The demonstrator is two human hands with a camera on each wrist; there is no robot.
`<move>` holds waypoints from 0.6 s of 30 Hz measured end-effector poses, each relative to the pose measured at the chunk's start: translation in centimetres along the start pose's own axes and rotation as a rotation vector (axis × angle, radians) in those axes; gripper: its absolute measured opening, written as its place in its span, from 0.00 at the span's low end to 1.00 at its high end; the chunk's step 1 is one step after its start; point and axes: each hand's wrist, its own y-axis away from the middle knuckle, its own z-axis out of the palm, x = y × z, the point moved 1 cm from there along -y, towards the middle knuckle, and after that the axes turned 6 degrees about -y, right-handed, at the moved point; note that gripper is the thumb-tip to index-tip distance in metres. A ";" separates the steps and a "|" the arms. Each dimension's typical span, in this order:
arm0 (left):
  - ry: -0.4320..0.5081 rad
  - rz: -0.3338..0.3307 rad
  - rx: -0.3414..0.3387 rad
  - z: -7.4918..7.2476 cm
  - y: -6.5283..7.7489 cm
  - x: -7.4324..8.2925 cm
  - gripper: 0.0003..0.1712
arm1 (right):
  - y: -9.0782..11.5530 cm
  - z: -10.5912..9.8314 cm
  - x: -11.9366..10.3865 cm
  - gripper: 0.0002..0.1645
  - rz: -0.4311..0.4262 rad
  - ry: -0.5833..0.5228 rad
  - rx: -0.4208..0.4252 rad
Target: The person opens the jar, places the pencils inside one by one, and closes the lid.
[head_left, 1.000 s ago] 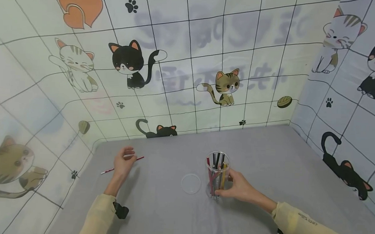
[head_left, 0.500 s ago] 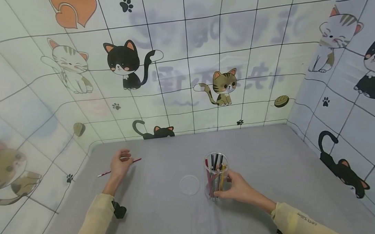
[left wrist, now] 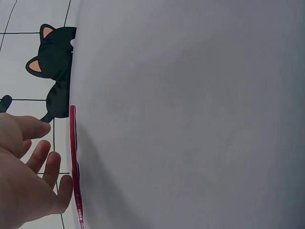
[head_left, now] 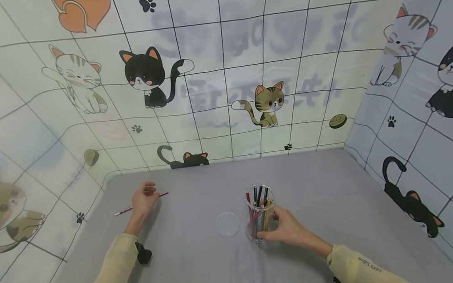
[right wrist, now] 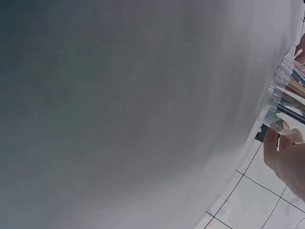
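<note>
At the left of the head view, my left hand hovers over a red pencil that lies slantwise on the grey table. The left wrist view shows the fingers loosely bent, thumb apart, with the pencil's red shaft beside them. My right hand grips the lower side of a clear plastic cup, thumb in front. Several pencils, dark, red and yellow, stand upright in it. In the right wrist view, part of the cup and the right hand show at the edge.
A clear round disc, like a lid, lies flat on the grey tabletop left of the cup. Walls of white sheeting with printed cats enclose the table at the back and both sides.
The head view has shifted slightly, so the scene sits a little further left. Both hands, the pencil and the cup keep nearly the same places on the table.
</note>
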 end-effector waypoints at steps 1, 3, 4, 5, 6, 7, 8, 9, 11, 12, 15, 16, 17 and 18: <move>-0.008 0.005 0.004 0.0 -0.1 0.0 0.20 | 0.0 0.0 0.0 0.45 0.002 0.001 0.000; -0.017 0.008 0.011 0.1 -0.1 0.0 0.20 | -0.1 0.0 0.0 0.44 0.003 0.003 -0.001; -0.021 0.006 0.009 0.1 -0.1 0.0 0.20 | -0.1 0.0 0.1 0.44 0.003 0.004 -0.001; -0.024 0.005 0.005 0.1 -0.1 0.0 0.20 | -0.1 0.0 0.1 0.44 0.002 0.005 0.001; -0.031 0.006 0.003 0.2 -0.1 -0.1 0.21 | -0.1 0.0 0.1 0.43 0.000 0.006 0.000; -0.036 0.005 0.002 0.2 -0.1 -0.1 0.21 | -0.1 0.1 0.2 0.43 -0.003 0.005 0.000; -0.043 0.004 0.002 0.3 -0.2 -0.2 0.21 | -0.1 0.1 0.2 0.43 -0.006 0.005 0.001; -0.052 0.004 0.002 0.3 -0.2 -0.2 0.21 | -0.2 0.1 0.2 0.43 -0.009 0.006 0.002; -0.068 0.005 -0.003 0.4 -0.3 -0.2 0.21 | -0.2 0.1 0.2 0.43 -0.010 0.005 0.002; -0.075 0.007 -0.007 0.4 -0.4 -0.3 0.21 | -0.2 0.1 0.2 0.42 -0.009 0.005 0.001; -0.091 0.018 -0.023 0.5 -0.5 -0.4 0.21 | -0.1 0.0 0.2 0.42 -0.002 -0.001 -0.001; -0.099 0.021 -0.029 0.6 -0.5 -0.4 0.22 | -0.1 0.0 0.2 0.41 -0.001 -0.001 -0.002; -0.106 0.029 -0.035 0.6 -0.6 -0.5 0.22 | -0.1 0.0 0.1 0.41 -0.001 -0.003 -0.003; -0.115 0.037 -0.037 0.7 -0.6 -0.6 0.21 | -0.1 0.0 0.1 0.40 -0.001 -0.005 -0.004</move>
